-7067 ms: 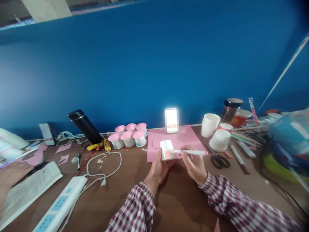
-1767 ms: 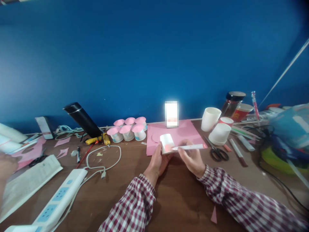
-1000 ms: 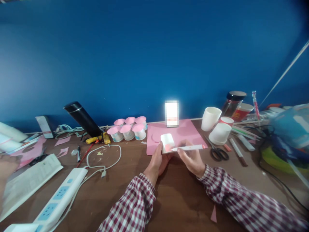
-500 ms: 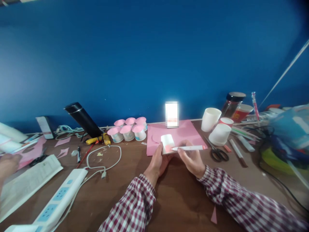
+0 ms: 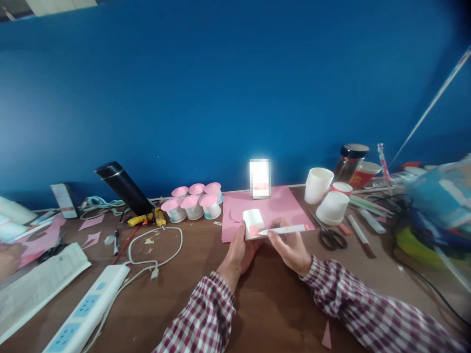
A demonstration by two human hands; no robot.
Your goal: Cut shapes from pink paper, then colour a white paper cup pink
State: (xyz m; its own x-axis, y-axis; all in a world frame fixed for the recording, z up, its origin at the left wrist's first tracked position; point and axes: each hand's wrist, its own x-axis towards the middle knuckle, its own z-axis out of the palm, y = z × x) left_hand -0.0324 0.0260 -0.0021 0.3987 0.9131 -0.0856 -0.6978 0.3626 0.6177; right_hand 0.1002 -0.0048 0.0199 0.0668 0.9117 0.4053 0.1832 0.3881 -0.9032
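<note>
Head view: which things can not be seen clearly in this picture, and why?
- White cup: the left hand covers its near side; what the pink mark shows is too small to read.
- Pen: its tip touches or only nears the cup, too small to tell; the right hand hides its underside.
- Bright card at the wall: pixelated.
- Blue bundle at the right edge: blurred.

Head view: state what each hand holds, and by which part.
The left hand grips the white paper cup by its side wall. The right hand pinches the white marker along its barrel, tip at the cup.
</note>
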